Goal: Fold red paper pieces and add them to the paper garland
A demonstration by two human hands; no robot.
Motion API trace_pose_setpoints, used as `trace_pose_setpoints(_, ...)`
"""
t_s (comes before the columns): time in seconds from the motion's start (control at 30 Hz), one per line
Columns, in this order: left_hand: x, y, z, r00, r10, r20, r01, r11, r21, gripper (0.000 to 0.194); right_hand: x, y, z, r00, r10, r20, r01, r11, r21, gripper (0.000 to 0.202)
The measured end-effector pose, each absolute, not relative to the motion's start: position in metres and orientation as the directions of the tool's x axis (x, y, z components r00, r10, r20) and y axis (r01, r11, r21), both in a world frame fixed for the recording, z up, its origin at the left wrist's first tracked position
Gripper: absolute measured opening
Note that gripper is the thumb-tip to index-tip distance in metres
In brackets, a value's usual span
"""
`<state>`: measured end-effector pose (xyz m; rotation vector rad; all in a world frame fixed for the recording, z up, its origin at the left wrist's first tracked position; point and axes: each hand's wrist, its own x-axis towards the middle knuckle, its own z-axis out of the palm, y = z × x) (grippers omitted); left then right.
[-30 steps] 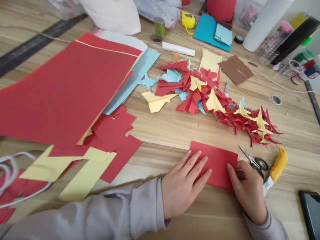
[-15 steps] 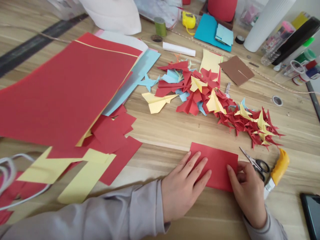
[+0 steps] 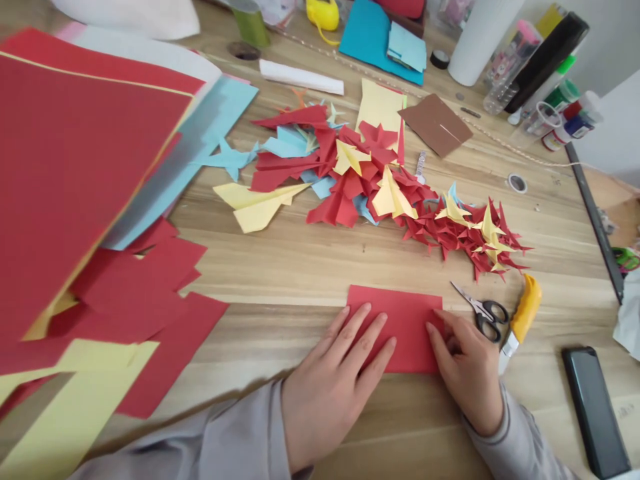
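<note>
A red paper rectangle [image 3: 407, 327] lies flat on the wooden table in front of me. My left hand [image 3: 340, 380] rests on its left part, palm down with the fingers spread. At the right edge, my right hand [image 3: 463, 367] pinches the paper between thumb and curled fingers. Black-handled scissors [image 3: 485, 313] and a yellow-handled cutter [image 3: 523, 317] lie just right of that hand. Beyond the paper stretches a pile of folded red, yellow and blue paper pieces [image 3: 345, 177].
Large red sheets [image 3: 85, 153] and cut red and yellow strips [image 3: 90, 393] cover the left side. A black phone [image 3: 595, 407] lies at the right. Brown paper [image 3: 436, 125], a white roll [image 3: 300, 77] and bottles [image 3: 575, 127] are at the back.
The view has shifted to the right, so the table items appear further left and the whole phone shows. Both hands keep nearly the same place on the red paper.
</note>
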<state>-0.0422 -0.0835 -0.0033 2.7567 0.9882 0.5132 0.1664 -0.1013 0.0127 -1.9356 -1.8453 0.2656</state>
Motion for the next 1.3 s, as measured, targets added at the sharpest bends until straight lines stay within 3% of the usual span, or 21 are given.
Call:
trace_pose_setpoints(0.5, -0.0444, -0.0804, -0.0085, 0.723, 0.602, 0.339, 0.544, -0.799, 0.258, 0.035, 0.167, -0.1033, 0.0133, 0.082, 0.988, 0.133, 0.856, -0.002, -0.516, 0.019)
trace_pose_setpoints(1.3, -0.0432, -0.0818, -0.0054, 0.721, 0.63, 0.288, 0.572, -0.776, 0.266, 0.035, 0.1678, -0.1032, 0.0105, 0.12, 0.984, 0.131, 0.878, -0.043, -0.476, 0.024)
